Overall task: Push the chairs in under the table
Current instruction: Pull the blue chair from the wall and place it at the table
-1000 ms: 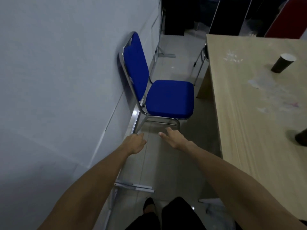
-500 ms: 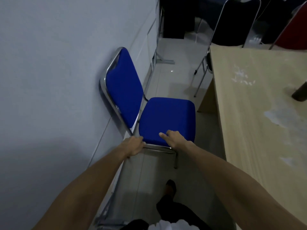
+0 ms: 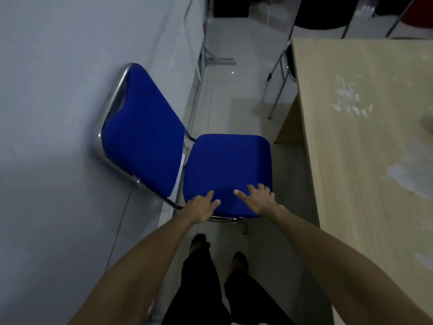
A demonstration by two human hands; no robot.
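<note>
A blue padded chair (image 3: 225, 165) with a chrome frame stands with its backrest (image 3: 143, 134) against the wall on the left. Its seat points toward the light wooden table (image 3: 365, 195) on the right, with a floor gap between them. My left hand (image 3: 199, 207) lies on the near left corner of the seat, fingers spread on the cushion. My right hand (image 3: 260, 200) lies flat on the near right part of the seat, fingers apart. Neither hand is curled around the frame.
The grey wall (image 3: 58, 113) runs along the left. A black chair (image 3: 321, 15) stands at the table's far end, its metal legs (image 3: 276, 90) by the corner, with a red chair (image 3: 421, 12) beside it. My legs and shoes (image 3: 218, 266) stand just behind the blue chair.
I have come closer to the blue chair. Both hands went from the air in front of it to its near seat edge, and now lie spread on the cushion.
</note>
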